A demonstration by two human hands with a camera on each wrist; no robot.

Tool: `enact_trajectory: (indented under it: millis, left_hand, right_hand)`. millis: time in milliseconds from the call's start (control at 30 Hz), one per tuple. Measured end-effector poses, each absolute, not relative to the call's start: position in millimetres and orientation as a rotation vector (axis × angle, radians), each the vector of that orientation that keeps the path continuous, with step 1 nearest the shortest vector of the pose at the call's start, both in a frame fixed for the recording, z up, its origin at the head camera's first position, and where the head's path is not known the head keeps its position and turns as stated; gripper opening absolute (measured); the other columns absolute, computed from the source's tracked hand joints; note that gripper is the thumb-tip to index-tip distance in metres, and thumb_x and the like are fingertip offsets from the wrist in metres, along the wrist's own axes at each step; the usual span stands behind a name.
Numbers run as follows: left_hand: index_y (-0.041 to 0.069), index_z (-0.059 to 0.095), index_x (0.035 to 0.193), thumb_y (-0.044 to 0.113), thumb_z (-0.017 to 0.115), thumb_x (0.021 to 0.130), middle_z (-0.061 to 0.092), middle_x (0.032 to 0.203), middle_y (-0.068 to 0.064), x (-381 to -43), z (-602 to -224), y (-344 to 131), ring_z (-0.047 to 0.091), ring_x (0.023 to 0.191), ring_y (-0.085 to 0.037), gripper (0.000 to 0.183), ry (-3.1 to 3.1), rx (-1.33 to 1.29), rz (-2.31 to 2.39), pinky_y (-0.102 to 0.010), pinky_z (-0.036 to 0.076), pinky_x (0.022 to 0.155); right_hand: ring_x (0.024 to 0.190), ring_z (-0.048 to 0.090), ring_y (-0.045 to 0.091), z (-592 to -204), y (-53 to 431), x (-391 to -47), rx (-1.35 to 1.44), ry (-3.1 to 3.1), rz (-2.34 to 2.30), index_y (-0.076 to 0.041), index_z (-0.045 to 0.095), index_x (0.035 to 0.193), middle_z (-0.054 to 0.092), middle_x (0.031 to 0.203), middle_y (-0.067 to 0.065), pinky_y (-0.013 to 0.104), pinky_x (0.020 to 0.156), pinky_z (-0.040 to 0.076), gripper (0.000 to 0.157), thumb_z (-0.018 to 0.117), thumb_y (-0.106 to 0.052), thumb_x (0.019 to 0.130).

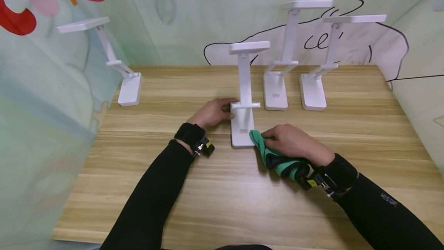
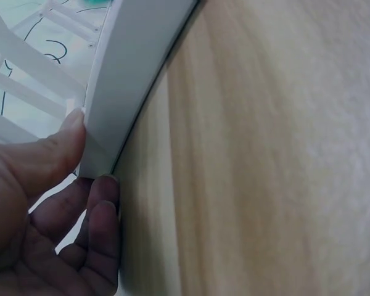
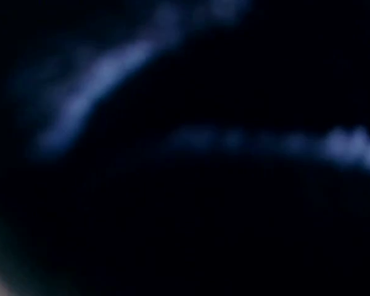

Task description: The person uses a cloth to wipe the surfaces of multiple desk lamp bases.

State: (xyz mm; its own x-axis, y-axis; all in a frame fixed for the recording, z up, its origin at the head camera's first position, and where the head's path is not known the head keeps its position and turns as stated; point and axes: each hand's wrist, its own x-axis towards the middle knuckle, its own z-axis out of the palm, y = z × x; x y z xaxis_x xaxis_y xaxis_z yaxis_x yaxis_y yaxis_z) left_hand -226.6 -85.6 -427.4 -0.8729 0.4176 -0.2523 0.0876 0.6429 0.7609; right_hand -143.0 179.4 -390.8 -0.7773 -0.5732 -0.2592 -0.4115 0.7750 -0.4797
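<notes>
Closest to the camera, a black left sleeve [image 1: 149,192] and right sleeve [image 1: 385,207] reach in over the tabletop [image 1: 222,215] from its front edge. Near the tabletop's middle stands a white lamp [image 1: 244,84], upright. The left hand [image 1: 213,112] has its fingers curled in, nearly closed, pinching the rear end of the lamp's base. The right hand [image 1: 293,140] bunches a green cloth [image 1: 262,146] between thumb and fingers, touching the base's front right side; its wrist view is too dark to read. The lamp looks light, stiff and smooth, perhaps slippery; its slim jointed stem could fold, so the base seems the safer hold. The cloth should be soft and limp, best gripped in a wad. Another lamp [image 1: 130,90] stands by the back left corner.
</notes>
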Motion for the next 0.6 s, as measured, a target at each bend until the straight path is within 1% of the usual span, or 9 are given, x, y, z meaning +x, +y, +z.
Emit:
enact_trajectory:
  millis: [100, 133, 200, 233, 333, 367, 433, 467, 600]
  left_hand:
    - [0.034, 0.053, 0.137, 0.026, 0.071, 0.088, 0.049, 0.146, 0.0, -227, -428, -86, 0.042, 0.128, -0.013, 0.053, 2.458, 0.401, 1.102, -0.035, 0.038, 0.106]
    - [0.034, 0.053, 0.137, 0.026, 0.071, 0.088, 0.049, 0.145, 0.0, -228, -428, -87, 0.042, 0.129, -0.013, 0.053, 2.456, 0.405, 1.102, -0.035, 0.038, 0.106]
    - [0.033, 0.053, 0.137, 0.026, 0.071, 0.088, 0.049, 0.145, 0.0, -228, -428, -88, 0.042, 0.128, -0.013, 0.053, 2.452, 0.414, 1.108, -0.035, 0.038, 0.106]
    - [0.033, 0.053, 0.137, 0.026, 0.071, 0.088, 0.05, 0.144, 0.0, -228, -428, -88, 0.042, 0.128, -0.013, 0.053, 2.449, 0.422, 1.11, -0.035, 0.038, 0.106]
    - [0.032, 0.053, 0.137, 0.024, 0.071, 0.088, 0.05, 0.143, 0.0, -228, -429, -88, 0.042, 0.129, -0.013, 0.054, 2.432, 0.437, 1.138, -0.035, 0.039, 0.105]
    - [0.031, 0.053, 0.138, 0.024, 0.071, 0.088, 0.051, 0.143, 0.0, -228, -429, -88, 0.042, 0.129, -0.014, 0.054, 2.429, 0.445, 1.142, -0.035, 0.039, 0.105]
    - [0.031, 0.053, 0.138, 0.024, 0.071, 0.088, 0.051, 0.143, 0.0, -227, -429, -87, 0.042, 0.13, -0.014, 0.054, 2.421, 0.459, 1.15, -0.035, 0.04, 0.105]
    - [0.031, 0.053, 0.138, 0.024, 0.071, 0.088, 0.051, 0.143, 0.0, -227, -429, -87, 0.042, 0.13, -0.014, 0.054, 2.425, 0.465, 1.15, -0.034, 0.04, 0.104]
    - [0.03, 0.052, 0.138, 0.024, 0.07, 0.089, 0.053, 0.141, 0.0, -227, -428, -88, 0.044, 0.129, -0.014, 0.052, 2.441, 0.474, 1.137, -0.032, 0.041, 0.103]
  right_hand:
    - [0.083, 0.061, 0.015, -378, 182, -139, -0.824, 2.599, -0.551, -0.018, 0.067, 0.124, 0.071, 0.11, 0.004, 0.039, 0.072, 0.052, 0.031, 0.054, -0.023, 0.096]
    - [0.077, 0.06, 0.014, -376, 181, -140, -0.837, 2.645, -0.554, -0.019, 0.066, 0.125, 0.073, 0.102, 0.005, 0.038, 0.067, 0.051, 0.031, 0.055, -0.024, 0.096]
    - [0.069, 0.057, 0.015, -376, 175, -145, -0.877, 2.781, -0.57, -0.018, 0.065, 0.126, 0.073, 0.094, 0.007, 0.036, 0.06, 0.048, 0.032, 0.055, -0.023, 0.097]
    - [0.065, 0.055, 0.016, -379, 170, -148, -0.903, 2.864, -0.563, -0.016, 0.065, 0.127, 0.071, 0.087, 0.007, 0.036, 0.056, 0.047, 0.032, 0.055, -0.023, 0.097]
    - [0.059, 0.05, 0.017, -397, 153, -156, -0.97, 3.073, -0.493, -0.01, 0.062, 0.129, 0.061, 0.068, 0.008, 0.035, 0.048, 0.043, 0.034, 0.053, -0.022, 0.099]
    - [0.061, 0.05, 0.017, -404, 147, -158, -0.988, 3.111, -0.469, -0.008, 0.061, 0.13, 0.059, 0.068, 0.007, 0.034, 0.047, 0.043, 0.035, 0.052, -0.021, 0.099]
    - [0.059, 0.045, 0.019, -414, 138, -159, -0.981, 3.131, -0.45, -0.008, 0.06, 0.131, 0.049, 0.063, 0.006, 0.032, 0.042, 0.038, 0.036, 0.051, -0.021, 0.099]
    - [0.06, 0.043, 0.02, -418, 135, -159, -0.963, 3.119, -0.456, -0.009, 0.059, 0.132, 0.047, 0.064, 0.006, 0.031, 0.042, 0.036, 0.037, 0.051, -0.022, 0.098]
    - [0.06, 0.041, 0.02, -417, 132, -151, -0.916, 2.983, -0.486, -0.015, 0.057, 0.135, 0.044, 0.078, 0.01, 0.029, 0.043, 0.034, 0.042, 0.054, -0.024, 0.094]
